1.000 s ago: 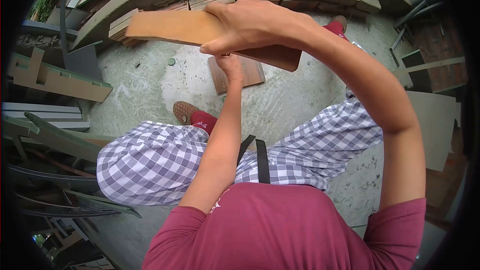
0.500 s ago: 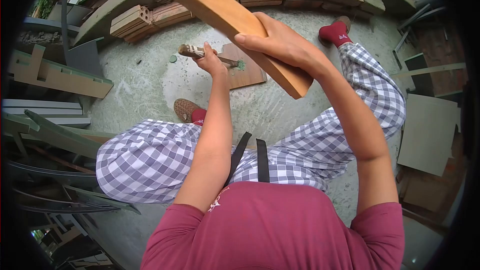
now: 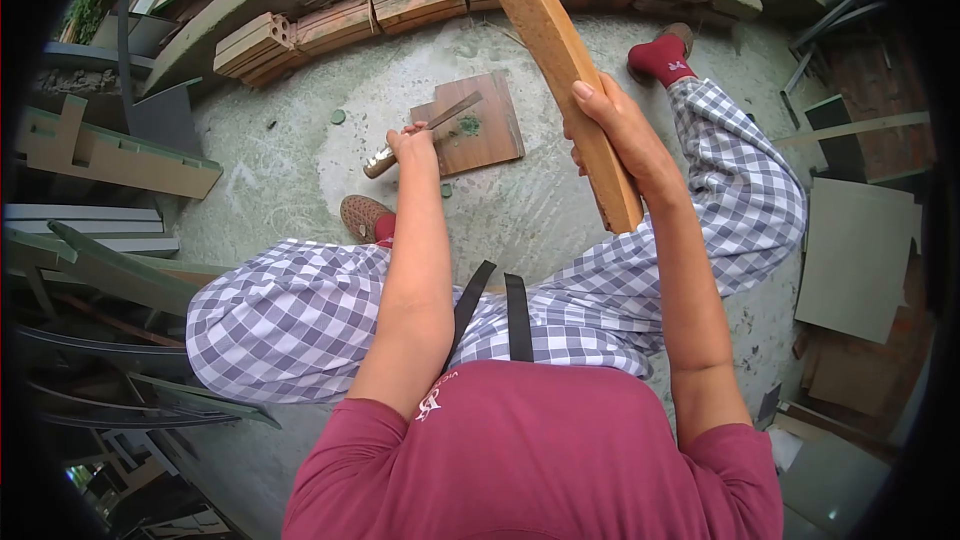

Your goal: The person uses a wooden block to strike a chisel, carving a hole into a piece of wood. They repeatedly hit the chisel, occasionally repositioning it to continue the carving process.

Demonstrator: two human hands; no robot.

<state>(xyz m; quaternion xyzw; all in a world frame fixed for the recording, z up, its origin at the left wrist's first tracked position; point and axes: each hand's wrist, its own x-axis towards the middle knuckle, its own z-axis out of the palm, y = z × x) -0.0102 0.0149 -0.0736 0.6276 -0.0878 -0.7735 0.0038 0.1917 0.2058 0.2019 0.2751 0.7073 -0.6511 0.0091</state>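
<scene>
My left hand [image 3: 412,147] is closed around a knife-like tool [image 3: 379,162] with a brown handle and a long dark metal blade. The blade points up and right, over a brown wooden board [image 3: 492,130] on the floor. On the board lies a small heap of chopped green bits [image 3: 468,125]. My right hand [image 3: 625,130] grips a thick, long wooden block [image 3: 545,30], raised and slanting from upper left to lower right. The block is apart from the tool and the board.
Stacked bricks [image 3: 420,2] line the low curb at the back. Green round pieces [image 3: 337,117] lie on the concrete floor [image 3: 270,160]. Boards and metal strips [image 3: 120,155] crowd the left; flat panels [image 3: 855,260] lean at the right. My checkered legs are spread around the board.
The wooden block has swung more upright and to the right with my right hand. The tool in my left hand has turned, its handle now lower and its blade angled upward.
</scene>
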